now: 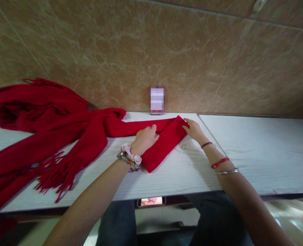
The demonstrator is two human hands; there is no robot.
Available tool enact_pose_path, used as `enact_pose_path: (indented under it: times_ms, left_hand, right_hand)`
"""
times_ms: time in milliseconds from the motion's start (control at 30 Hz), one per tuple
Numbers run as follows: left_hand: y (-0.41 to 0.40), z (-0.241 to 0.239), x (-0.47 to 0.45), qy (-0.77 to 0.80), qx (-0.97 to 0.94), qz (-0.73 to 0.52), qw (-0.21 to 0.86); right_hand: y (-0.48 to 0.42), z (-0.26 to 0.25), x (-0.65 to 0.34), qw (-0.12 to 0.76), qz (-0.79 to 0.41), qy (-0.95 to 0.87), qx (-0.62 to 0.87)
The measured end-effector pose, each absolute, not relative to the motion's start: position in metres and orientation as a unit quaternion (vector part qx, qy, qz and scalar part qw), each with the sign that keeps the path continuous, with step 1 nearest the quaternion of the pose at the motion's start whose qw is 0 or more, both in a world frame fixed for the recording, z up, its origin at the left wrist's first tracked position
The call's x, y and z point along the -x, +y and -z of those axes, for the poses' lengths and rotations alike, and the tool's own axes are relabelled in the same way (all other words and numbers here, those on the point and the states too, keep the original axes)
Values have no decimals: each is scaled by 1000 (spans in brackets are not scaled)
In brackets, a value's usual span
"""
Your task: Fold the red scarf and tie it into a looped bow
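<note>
A red scarf strip (164,150) lies on the white wood-grain table, folded over at a slant near its right end. My left hand (145,139) rests on the strip with its fingers curled onto the cloth; the fingertips are partly hidden. At the folded right corner, my right hand (193,130) has thumb and fingers around the edge of the fabric. The strip runs left into a larger red heap (38,106). A fringed end (64,171) spreads over the table left of my left forearm.
A phone-like upright object with a blurred face (157,99) stands at the back against the brown marbled wall (151,51). Another phone (151,201) with a lit screen is just below the front edge of the white table (264,153). A seam crosses the tabletop to the right.
</note>
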State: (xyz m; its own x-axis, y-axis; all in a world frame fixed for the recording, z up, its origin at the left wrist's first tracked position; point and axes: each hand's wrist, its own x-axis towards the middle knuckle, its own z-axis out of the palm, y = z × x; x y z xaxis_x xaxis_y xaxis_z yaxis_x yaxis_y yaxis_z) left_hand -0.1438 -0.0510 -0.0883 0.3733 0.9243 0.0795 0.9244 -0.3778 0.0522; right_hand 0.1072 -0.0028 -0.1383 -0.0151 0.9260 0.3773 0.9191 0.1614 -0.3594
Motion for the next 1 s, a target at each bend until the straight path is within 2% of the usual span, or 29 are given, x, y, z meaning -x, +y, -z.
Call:
enact_pose_path:
  times_ms: [133, 267, 467, 633, 733, 833, 1000]
  left_hand:
    - [-47, 101, 139, -463, 883, 73, 21]
    - [-43, 111, 135, -369, 924, 76, -60]
    - [-36, 110, 140, -377, 921, 80, -64]
    - [-31, 104, 152, -418, 900, 126, 0]
    - [-29, 105, 157, -406, 908, 99, 23]
    - [-28, 111, 158, -420, 905, 61, 13]
    - [-25, 108, 163, -444, 894, 44, -40]
  right_hand:
    - [1, 138, -112, 298, -14, -696, 653]
    - [-5, 134, -104, 309, 23, -729, 610]
    - [-26, 128, -78, 140, 45, -787, 599]
    - [-35, 119, -64, 152, 92, -813, 554]
    - [-39, 122, -56, 92, 61, -854, 509]
    - [-41, 129, -53, 41, 46, -869, 491]
    - [-42, 127, -54, 67, 45, -866, 494]
